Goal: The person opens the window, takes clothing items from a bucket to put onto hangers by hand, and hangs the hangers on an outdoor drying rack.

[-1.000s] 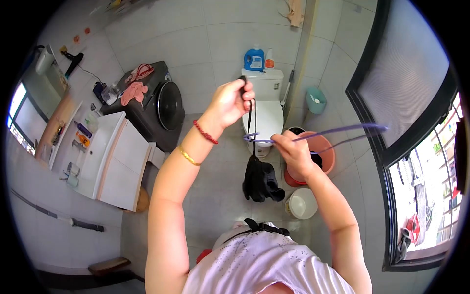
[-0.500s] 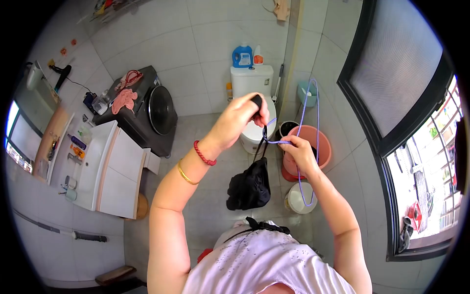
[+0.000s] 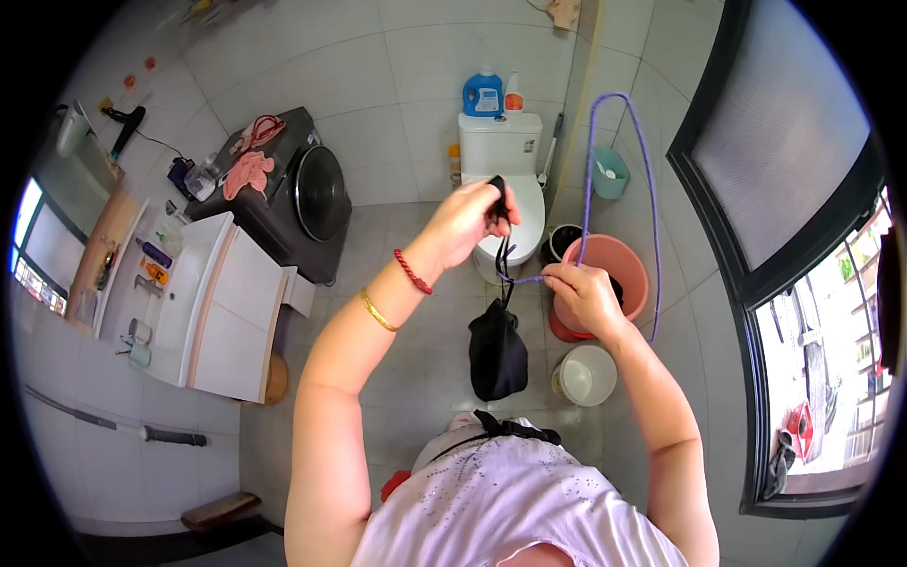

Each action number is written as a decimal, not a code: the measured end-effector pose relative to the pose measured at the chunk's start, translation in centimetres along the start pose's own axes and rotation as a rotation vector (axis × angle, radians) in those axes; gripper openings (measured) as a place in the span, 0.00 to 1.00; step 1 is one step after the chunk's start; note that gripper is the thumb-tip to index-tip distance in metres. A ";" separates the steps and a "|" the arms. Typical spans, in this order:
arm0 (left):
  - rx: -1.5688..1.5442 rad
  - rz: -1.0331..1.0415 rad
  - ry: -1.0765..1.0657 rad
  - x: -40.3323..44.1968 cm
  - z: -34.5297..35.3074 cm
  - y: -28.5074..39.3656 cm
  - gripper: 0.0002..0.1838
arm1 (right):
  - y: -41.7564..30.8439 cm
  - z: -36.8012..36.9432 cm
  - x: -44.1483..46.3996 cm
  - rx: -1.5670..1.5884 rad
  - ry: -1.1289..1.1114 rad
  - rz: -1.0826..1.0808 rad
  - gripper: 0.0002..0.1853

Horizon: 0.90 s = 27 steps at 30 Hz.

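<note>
Head view. The 2 hands are apart. The left hand (image 3: 480, 217) is clenched around a dark bunched strap end; the right hand (image 3: 588, 295) pinches a purple cord (image 3: 612, 94) between thumb and fingers. The cord rises in 1 tall loop and meets the 2 black straps (image 3: 504, 253) below the left fist; whether it is wound or knotted there is too small to tell.

The black bag (image 3: 498, 354) hangs upright from these straps, clear of the floor (image 3: 397, 321), left of the near white bucket (image 3: 588, 376) and nearer the wearer than the toilet (image 3: 505, 142).

Assessment: bag judged soft and fairly light, contents not visible, liable to swing; best held at the gathered straps. Cord judged limp and light, possibly slippery; best pinched just beside the straps. Neither appears fragile.
</note>
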<state>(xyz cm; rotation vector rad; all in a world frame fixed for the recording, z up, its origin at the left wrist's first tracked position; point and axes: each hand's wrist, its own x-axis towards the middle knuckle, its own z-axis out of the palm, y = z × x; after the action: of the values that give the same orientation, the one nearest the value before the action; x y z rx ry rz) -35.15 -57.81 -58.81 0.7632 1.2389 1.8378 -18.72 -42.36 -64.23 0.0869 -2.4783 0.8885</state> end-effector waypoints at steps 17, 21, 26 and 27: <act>-0.342 0.261 -0.086 -3.0 -0.6 -2.9 0.14 | 1.1 0.0 -2.1 0.765 0.514 0.495 0.05; -0.443 -0.010 0.014 -1.7 -4.2 -4.4 0.12 | 0.6 -1.1 -3.1 0.357 0.277 0.141 0.05; -0.032 -0.191 0.059 -0.1 -1.9 -2.1 0.11 | -0.4 -1.8 -1.9 0.250 -0.151 -0.047 0.07; 0.031 -0.203 0.069 0.0 -0.7 -1.8 0.11 | -0.7 -1.8 -1.7 0.231 -0.194 -0.044 0.07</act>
<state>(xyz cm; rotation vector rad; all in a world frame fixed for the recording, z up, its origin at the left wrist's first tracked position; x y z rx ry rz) -35.27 -57.79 -60.72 0.5721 1.3400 1.6948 -16.35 -41.99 -63.48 0.3192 -2.5266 1.1952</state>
